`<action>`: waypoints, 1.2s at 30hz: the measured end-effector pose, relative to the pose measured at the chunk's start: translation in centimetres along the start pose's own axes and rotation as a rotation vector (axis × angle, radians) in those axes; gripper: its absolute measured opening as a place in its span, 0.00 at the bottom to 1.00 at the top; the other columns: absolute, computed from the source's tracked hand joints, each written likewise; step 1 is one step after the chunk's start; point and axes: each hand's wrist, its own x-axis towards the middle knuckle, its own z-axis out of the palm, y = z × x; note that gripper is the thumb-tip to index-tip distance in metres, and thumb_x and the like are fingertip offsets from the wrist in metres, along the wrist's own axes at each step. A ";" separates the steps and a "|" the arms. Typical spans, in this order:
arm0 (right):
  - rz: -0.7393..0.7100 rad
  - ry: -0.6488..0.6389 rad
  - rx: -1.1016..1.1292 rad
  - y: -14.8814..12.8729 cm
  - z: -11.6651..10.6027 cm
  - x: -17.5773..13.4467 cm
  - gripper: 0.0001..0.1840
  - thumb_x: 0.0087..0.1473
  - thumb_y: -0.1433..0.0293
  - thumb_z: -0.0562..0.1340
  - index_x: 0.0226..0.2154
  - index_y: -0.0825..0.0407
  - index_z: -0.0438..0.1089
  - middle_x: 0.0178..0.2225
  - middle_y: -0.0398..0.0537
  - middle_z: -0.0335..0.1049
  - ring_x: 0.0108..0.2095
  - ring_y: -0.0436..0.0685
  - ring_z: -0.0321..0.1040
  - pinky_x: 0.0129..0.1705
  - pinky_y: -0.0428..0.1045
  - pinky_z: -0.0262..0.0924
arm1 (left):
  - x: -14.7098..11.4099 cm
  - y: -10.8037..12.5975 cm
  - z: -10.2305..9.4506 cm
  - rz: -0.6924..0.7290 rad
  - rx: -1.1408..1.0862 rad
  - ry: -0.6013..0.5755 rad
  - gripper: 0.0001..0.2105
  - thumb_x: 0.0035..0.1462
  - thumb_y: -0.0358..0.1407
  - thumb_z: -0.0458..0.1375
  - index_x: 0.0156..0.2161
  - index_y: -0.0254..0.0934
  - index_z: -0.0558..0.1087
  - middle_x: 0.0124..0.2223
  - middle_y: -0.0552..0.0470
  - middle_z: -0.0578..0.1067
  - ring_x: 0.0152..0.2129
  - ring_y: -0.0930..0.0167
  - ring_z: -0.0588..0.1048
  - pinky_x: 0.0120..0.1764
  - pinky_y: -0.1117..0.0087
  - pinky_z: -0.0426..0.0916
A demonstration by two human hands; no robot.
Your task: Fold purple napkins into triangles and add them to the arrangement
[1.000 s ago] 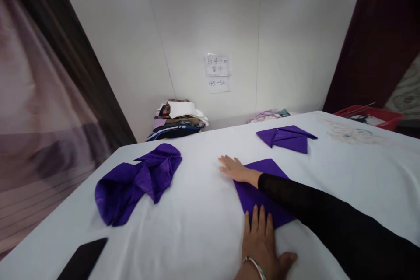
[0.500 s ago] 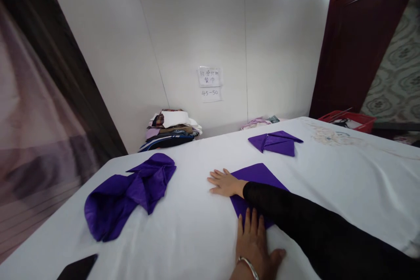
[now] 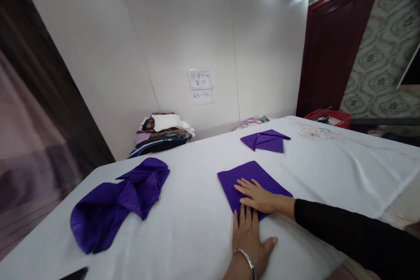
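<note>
A purple cloth napkin (image 3: 236, 175), folded into a flat square, lies on the white tablecloth in front of me. My right hand (image 3: 257, 194), in a black sleeve, reaches in from the right and rests flat on the napkin with its fingers stretched out. My left hand (image 3: 251, 232), with a silver bracelet (image 3: 246, 259) at the wrist, lies palm down at the near corner. Its fingertips touch the napkin beside the right thumb, and its own thumb is spread to the right. Part of the napkin is hidden under both hands.
To the left lies a shaped purple napkin (image 3: 118, 203); another folded one (image 3: 267, 141) lies farther back. A dark flat object (image 3: 77, 274) shows at the near left. Piled clothes (image 3: 164, 133) and a red basket (image 3: 344, 119) stand beyond the table (image 3: 193, 210).
My right hand has slid from the napkin's left edge back to the right, onto its middle. My left hand stays at the near corner. The view has shifted slightly to the right.
</note>
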 end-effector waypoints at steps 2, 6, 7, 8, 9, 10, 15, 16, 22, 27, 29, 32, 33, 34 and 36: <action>0.037 0.043 -0.082 1.6 0.3 -1.7 0.34 0.57 0.48 0.42 0.62 0.44 0.40 0.64 0.48 0.32 0.63 0.59 0.25 0.59 0.63 0.22 | -0.1 0.1 -0.2 -0.001 0.007 0.003 0.41 0.52 0.61 0.36 0.63 0.34 0.42 0.65 0.45 0.41 0.61 0.61 0.35 0.60 0.53 0.32; 0.150 0.136 -0.199 5.5 0.2 -4.7 0.34 0.56 0.48 0.42 0.61 0.43 0.44 0.64 0.50 0.37 0.63 0.61 0.30 0.59 0.65 0.26 | -0.3 0.4 -0.4 -0.007 0.035 0.023 0.39 0.53 0.60 0.34 0.62 0.34 0.45 0.65 0.46 0.41 0.61 0.62 0.34 0.60 0.54 0.32; 0.190 0.155 -0.218 6.5 0.0 -5.5 0.34 0.56 0.47 0.42 0.61 0.43 0.44 0.64 0.50 0.37 0.63 0.61 0.31 0.59 0.65 0.27 | -0.4 0.5 -0.4 -0.007 0.045 0.031 0.39 0.53 0.60 0.34 0.62 0.34 0.45 0.65 0.46 0.41 0.61 0.63 0.35 0.60 0.54 0.32; 0.230 0.171 -0.235 7.4 -0.1 -6.1 0.34 0.56 0.47 0.42 0.61 0.44 0.45 0.63 0.50 0.37 0.62 0.62 0.32 0.59 0.66 0.28 | -0.5 0.5 -0.4 -0.009 0.055 0.038 0.39 0.53 0.60 0.34 0.62 0.34 0.46 0.65 0.47 0.41 0.61 0.63 0.35 0.60 0.55 0.32; 0.265 0.183 -0.252 8.2 -0.3 -6.7 0.34 0.56 0.47 0.42 0.61 0.44 0.45 0.63 0.50 0.37 0.62 0.62 0.32 0.58 0.66 0.29 | -0.5 0.6 -0.4 -0.011 0.064 0.044 0.38 0.54 0.59 0.34 0.62 0.34 0.46 0.65 0.47 0.41 0.61 0.63 0.35 0.60 0.55 0.32; 0.296 0.194 -0.268 8.8 -0.5 -7.2 0.35 0.56 0.47 0.41 0.61 0.45 0.45 0.63 0.51 0.38 0.62 0.63 0.33 0.58 0.66 0.30 | -0.6 0.6 -0.5 -0.010 0.071 0.047 0.38 0.54 0.59 0.34 0.62 0.34 0.46 0.65 0.47 0.41 0.61 0.63 0.36 0.60 0.55 0.32; 0.278 0.262 -0.312 7.5 -1.0 -7.4 0.35 0.56 0.47 0.42 0.61 0.47 0.45 0.63 0.53 0.37 0.62 0.63 0.31 0.59 0.65 0.28 | -0.7 0.8 -0.7 0.000 0.099 0.050 0.37 0.55 0.58 0.34 0.62 0.34 0.47 0.65 0.47 0.42 0.61 0.63 0.36 0.60 0.55 0.33; 0.223 0.261 -0.305 6.7 -0.8 -7.1 0.35 0.56 0.48 0.42 0.61 0.45 0.44 0.64 0.52 0.36 0.63 0.62 0.30 0.59 0.65 0.27 | -0.6 0.9 -0.7 -0.004 0.107 0.051 0.37 0.54 0.58 0.34 0.62 0.35 0.47 0.65 0.47 0.42 0.61 0.63 0.36 0.60 0.55 0.33; 0.061 0.146 -0.211 3.6 0.9 -5.5 0.35 0.56 0.47 0.43 0.61 0.45 0.44 0.63 0.51 0.37 0.63 0.62 0.31 0.59 0.65 0.27 | -0.7 1.0 -0.6 -0.022 0.144 0.036 0.37 0.54 0.59 0.34 0.62 0.36 0.47 0.65 0.47 0.43 0.61 0.64 0.36 0.60 0.56 0.33; 0.055 0.147 -0.188 4.4 1.7 -5.9 0.34 0.56 0.48 0.43 0.61 0.43 0.45 0.63 0.49 0.37 0.62 0.62 0.31 0.59 0.65 0.28 | 0.1 1.0 -1.8 -0.057 0.128 -0.028 0.36 0.55 0.58 0.33 0.61 0.36 0.51 0.64 0.46 0.48 0.61 0.62 0.42 0.59 0.56 0.39; 0.051 0.158 -0.196 4.6 1.8 -6.0 0.34 0.56 0.48 0.44 0.61 0.43 0.45 0.63 0.49 0.38 0.62 0.63 0.32 0.59 0.65 0.29 | 1.5 1.2 -2.7 -0.084 0.104 -0.027 0.36 0.55 0.58 0.30 0.61 0.36 0.53 0.64 0.45 0.51 0.60 0.61 0.46 0.59 0.54 0.41; 0.053 0.172 -0.223 4.8 2.1 -5.9 0.34 0.56 0.47 0.44 0.60 0.44 0.46 0.63 0.49 0.39 0.62 0.63 0.33 0.59 0.66 0.29 | 4.7 1.0 -3.8 -0.102 0.133 0.071 0.36 0.56 0.57 0.29 0.61 0.36 0.51 0.64 0.45 0.48 0.61 0.62 0.43 0.59 0.54 0.40; 0.051 0.175 -0.231 4.9 2.2 -5.8 0.34 0.56 0.47 0.44 0.60 0.44 0.46 0.63 0.49 0.39 0.62 0.63 0.34 0.59 0.66 0.29 | 5.8 0.8 -3.9 -0.113 0.160 0.096 0.36 0.56 0.57 0.29 0.61 0.36 0.50 0.65 0.46 0.47 0.61 0.62 0.42 0.59 0.54 0.39; 0.048 0.178 -0.237 4.9 2.2 -5.8 0.34 0.56 0.47 0.44 0.61 0.44 0.46 0.63 0.49 0.39 0.62 0.63 0.34 0.59 0.66 0.29 | 6.9 0.4 -3.9 -0.133 0.187 0.110 0.36 0.56 0.56 0.29 0.61 0.35 0.50 0.65 0.46 0.46 0.61 0.62 0.40 0.59 0.54 0.38; 0.041 0.177 -0.242 5.1 2.4 -5.8 0.34 0.56 0.47 0.43 0.61 0.43 0.45 0.63 0.49 0.39 0.62 0.63 0.34 0.59 0.66 0.30 | 8.7 -0.6 -3.6 -0.187 0.226 0.118 0.37 0.56 0.56 0.29 0.62 0.33 0.49 0.65 0.45 0.45 0.61 0.62 0.39 0.59 0.55 0.37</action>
